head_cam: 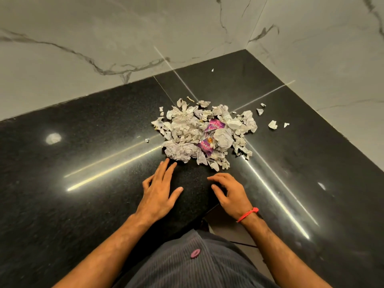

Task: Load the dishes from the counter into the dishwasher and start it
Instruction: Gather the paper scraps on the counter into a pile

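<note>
The left hand (159,191) rests spread flat on the black desk (83,142); the right hand (229,191) rests beside it, fingers loosely curled, holding nothing. Crumpled paper scraps (199,134) lie just beyond. No dishes or dishwasher are visible; locate them first.

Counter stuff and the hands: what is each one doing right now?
Paper pile: crumpled, heaped on the counter.
Purple wrapper: torn open, lying in the pile.
Stray scraps: scattered right of the pile.
Left hand: flat on the counter, fingers straight, holding nothing.
Right hand: resting on the counter, fingers loosely bent, holding nothing.
</note>
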Demonstrator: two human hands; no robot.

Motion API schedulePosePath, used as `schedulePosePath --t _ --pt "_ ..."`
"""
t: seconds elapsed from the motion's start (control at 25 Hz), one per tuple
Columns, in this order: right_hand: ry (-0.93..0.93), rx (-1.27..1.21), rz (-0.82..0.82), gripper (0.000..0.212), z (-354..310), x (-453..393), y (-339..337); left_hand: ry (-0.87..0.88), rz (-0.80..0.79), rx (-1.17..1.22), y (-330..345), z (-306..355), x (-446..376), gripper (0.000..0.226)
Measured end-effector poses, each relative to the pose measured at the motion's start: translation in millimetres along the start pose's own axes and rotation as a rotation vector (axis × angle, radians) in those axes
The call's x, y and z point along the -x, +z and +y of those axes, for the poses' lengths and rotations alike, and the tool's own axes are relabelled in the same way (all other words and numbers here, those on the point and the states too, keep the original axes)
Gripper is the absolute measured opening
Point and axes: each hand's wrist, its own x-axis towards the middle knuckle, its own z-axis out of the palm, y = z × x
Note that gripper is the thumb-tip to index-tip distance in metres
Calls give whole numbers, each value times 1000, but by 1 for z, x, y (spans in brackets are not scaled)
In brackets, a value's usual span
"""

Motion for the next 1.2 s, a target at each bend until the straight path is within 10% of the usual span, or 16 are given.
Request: schedulePosePath --t 0.36,0.56,0.76,1.04,1.2 --pt "21 81 169 26 -3 -33 -15 -115 195 30 -16 27 -35 89" --pt "-49 209 -134 43 10 -47 -5 -142 204 -72 -25 26 -67 57" --pt "-212 -44 -14 29 11 -69 -28 -97 492 12 -46 39 -84 35" --pt "-156 19 410 36 101 -150 -136 -214 299 -25 -25 77 -115 86" --pt "126 170 322 79 185 -193 -186 -221 270 -49 -1 81 -93 110"
